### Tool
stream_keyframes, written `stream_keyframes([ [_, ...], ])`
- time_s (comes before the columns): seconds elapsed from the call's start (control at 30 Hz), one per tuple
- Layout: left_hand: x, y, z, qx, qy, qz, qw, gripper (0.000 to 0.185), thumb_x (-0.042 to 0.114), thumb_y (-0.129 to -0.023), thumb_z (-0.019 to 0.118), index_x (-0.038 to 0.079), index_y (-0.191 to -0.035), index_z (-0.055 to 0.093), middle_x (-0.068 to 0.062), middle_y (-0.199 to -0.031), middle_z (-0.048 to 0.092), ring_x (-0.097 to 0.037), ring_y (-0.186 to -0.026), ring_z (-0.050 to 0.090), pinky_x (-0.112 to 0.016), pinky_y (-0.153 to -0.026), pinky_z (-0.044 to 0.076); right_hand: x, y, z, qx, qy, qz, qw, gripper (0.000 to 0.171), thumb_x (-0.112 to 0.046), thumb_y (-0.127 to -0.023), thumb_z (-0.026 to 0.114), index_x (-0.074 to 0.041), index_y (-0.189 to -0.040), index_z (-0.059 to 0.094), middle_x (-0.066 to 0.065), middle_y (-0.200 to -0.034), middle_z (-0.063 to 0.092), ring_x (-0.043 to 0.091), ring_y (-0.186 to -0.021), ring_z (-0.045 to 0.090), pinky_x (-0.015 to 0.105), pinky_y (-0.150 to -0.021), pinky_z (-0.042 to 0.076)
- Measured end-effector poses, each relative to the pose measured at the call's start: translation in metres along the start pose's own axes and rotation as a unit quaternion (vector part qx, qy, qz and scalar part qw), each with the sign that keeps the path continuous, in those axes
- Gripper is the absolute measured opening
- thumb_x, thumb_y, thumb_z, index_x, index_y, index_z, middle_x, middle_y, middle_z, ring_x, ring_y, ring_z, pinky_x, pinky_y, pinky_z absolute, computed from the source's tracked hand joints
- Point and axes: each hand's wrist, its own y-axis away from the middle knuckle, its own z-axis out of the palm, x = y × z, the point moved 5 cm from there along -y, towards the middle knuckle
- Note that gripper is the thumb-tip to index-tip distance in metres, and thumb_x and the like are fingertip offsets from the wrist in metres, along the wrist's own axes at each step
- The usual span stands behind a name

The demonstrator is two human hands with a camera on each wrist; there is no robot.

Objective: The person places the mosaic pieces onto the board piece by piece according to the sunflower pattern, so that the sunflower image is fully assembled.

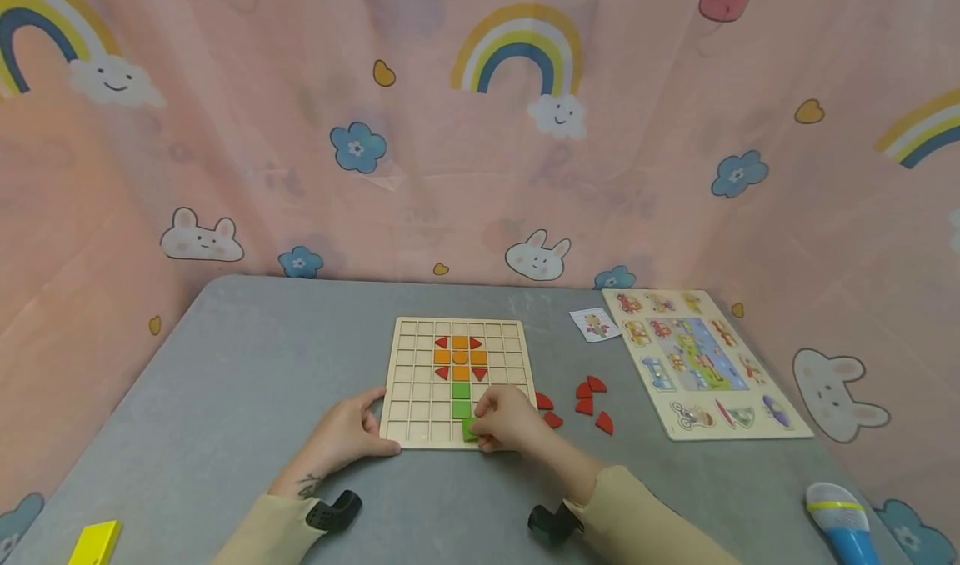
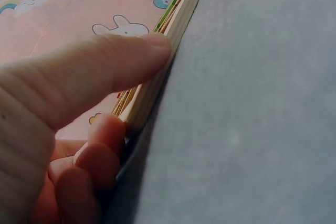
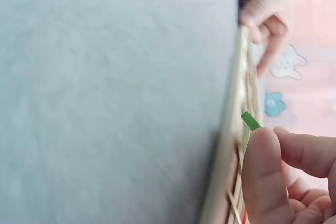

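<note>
A wooden grid board (image 1: 420, 411) lies on the table, with an orange and red flower pattern and two green squares (image 1: 461, 391) in a column below it. My right hand (image 1: 506, 419) pinches a green square tile (image 1: 469, 430) between thumb and fingers over the bottom row. In the right wrist view that tile (image 3: 250, 120) tilts above the board's surface. My left hand (image 1: 341, 432) grips the board's near left corner, its thumb (image 2: 142, 53) against the front edge and its other fingers curled at the left side.
Several red pieces (image 1: 585, 406) lie right of the board. Behind them are a picture card (image 1: 595, 325) and a wooden picture puzzle (image 1: 720, 430). A toy microphone (image 1: 840, 519) stands near right; a yellow block (image 1: 96, 542) lies near left. A patterned cloth hangs behind the table.
</note>
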Motion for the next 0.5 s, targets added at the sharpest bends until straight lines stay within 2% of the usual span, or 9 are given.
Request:
stream_keyframes([
  [0.33,-0.001,-0.001,0.000,0.001,-0.001,-0.003,1.0000,0.092,0.017,-0.058,0.086,0.001,-0.137,0.041,-0.001,-0.056,0.055,-0.011,-0.047,0.046,-0.027,-0.048,0.037,-0.002,-0.008,0.013,0.032,0.109,-0.039,0.993,0.015,0.000,-0.076,0.067,-0.004,-0.065,0.058,-0.001,-0.047,0.049,0.009,-0.038,0.046,0.022,-0.041,0.041],
  [0.43,-0.002,-0.001,0.000,0.001,0.002,-0.003,1.0000,0.092,0.016,-0.058,0.086,0.001,-0.137,0.041,-0.001,-0.057,0.055,-0.012,-0.047,0.046,-0.027,-0.048,0.037,-0.007,-0.007,0.007,0.045,0.148,-0.058,0.986,0.016,-0.003,-0.075,0.068,-0.006,-0.063,0.058,-0.003,-0.051,0.050,0.010,-0.046,0.046,0.023,-0.044,0.037],
  [0.5,-0.002,-0.001,0.000,0.000,0.003,-0.004,1.0000,0.093,0.016,-0.058,0.086,0.001,-0.137,0.041,-0.001,-0.057,0.055,-0.012,-0.047,0.046,-0.028,-0.048,0.037,-0.012,-0.007,-0.007,0.061,0.170,-0.059,0.982,0.014,-0.006,-0.077,0.069,-0.006,-0.065,0.061,-0.001,-0.058,0.053,0.013,-0.054,0.047,0.025,-0.048,0.038],
])
